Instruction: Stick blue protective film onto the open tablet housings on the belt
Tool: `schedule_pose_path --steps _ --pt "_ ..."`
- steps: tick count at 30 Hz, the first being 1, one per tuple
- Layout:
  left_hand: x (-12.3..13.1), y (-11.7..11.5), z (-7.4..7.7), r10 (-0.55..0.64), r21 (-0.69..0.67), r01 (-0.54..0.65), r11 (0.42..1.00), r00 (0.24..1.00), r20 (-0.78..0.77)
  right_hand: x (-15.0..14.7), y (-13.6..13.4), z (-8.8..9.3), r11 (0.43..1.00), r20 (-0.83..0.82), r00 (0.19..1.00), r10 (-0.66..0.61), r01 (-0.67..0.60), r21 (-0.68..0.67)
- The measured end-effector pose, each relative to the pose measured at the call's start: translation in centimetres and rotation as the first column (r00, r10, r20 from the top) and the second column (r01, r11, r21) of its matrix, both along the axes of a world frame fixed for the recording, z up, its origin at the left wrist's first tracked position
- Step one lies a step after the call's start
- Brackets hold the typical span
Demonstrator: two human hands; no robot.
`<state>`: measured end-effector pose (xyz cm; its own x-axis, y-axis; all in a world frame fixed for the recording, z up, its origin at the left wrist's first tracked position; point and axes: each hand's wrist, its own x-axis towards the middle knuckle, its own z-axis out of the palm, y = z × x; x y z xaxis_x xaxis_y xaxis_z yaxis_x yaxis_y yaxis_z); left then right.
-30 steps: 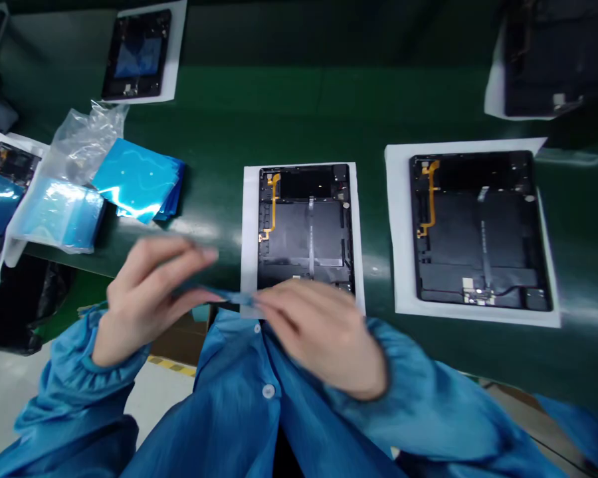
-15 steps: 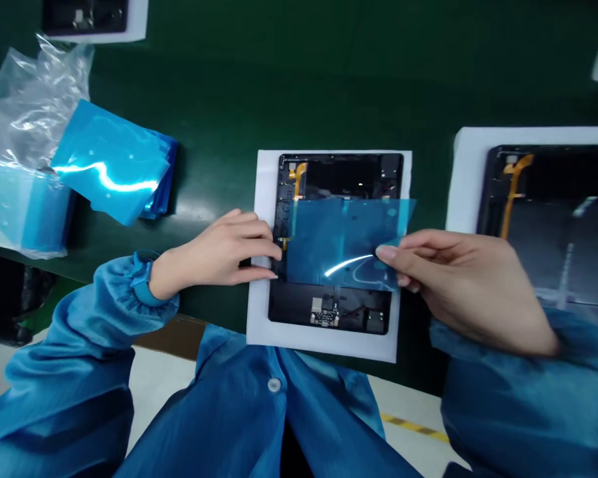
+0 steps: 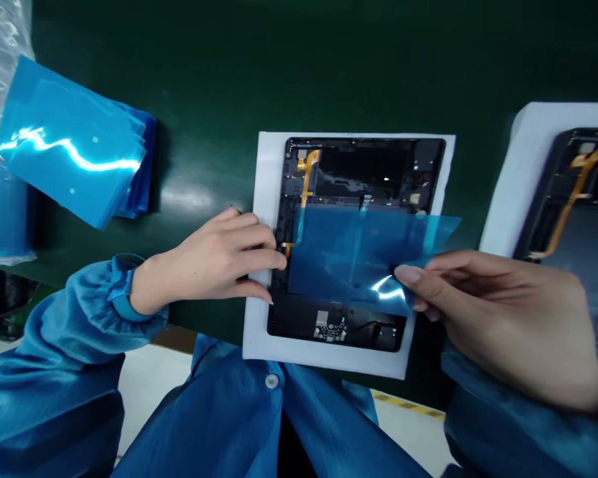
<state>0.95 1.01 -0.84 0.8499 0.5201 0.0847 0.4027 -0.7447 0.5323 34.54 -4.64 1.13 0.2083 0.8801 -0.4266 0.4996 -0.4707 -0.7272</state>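
In front of me a tablet housing (image 3: 363, 328) lies with its inside uncovered, showing a small circuit board, wiring and an orange ribbon cable (image 3: 309, 174). A white foam pad (image 3: 323, 362) is under it. My right hand (image 3: 508, 312) pinches a see-through blue film sheet (image 3: 339, 252) between thumb and fingers at its right side. The film spreads over the middle of the housing; whether it touches all over I cannot tell. My left hand (image 3: 219, 259) rests at the left edge of the pad and housing, thumb and fingers apart, fingertips at the housing's rim.
A stack of blue film sheets (image 3: 74, 153) lies at the left on the dark green table (image 3: 299, 66). Beside it are a clear plastic bag (image 3: 2, 73) and another wrapped blue stack (image 3: 4, 212). At the right, a second open housing (image 3: 543, 226) sits on white foam (image 3: 513, 179).
The view has come closer and shifted, so the stacks sit further left. The film's right end appears slightly lower relative to the housing. Both hands keep their places, the right still pinching the film.
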Motion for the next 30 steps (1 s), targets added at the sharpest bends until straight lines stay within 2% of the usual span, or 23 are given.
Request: schedule_pose_path --steps 13,30 --pt "0.05 -0.02 0.08 -0.016 0.069 0.011 0.998 0.998 0.067 -0.12 0.46 0.4 0.998 -0.031 0.999 0.031 -0.029 0.055" --pt "-0.02 -0.01 0.36 -0.022 0.06 0.021 0.998 1.0 0.02 0.03 0.4 0.06 0.997 -0.051 0.997 0.06 -0.057 0.061"
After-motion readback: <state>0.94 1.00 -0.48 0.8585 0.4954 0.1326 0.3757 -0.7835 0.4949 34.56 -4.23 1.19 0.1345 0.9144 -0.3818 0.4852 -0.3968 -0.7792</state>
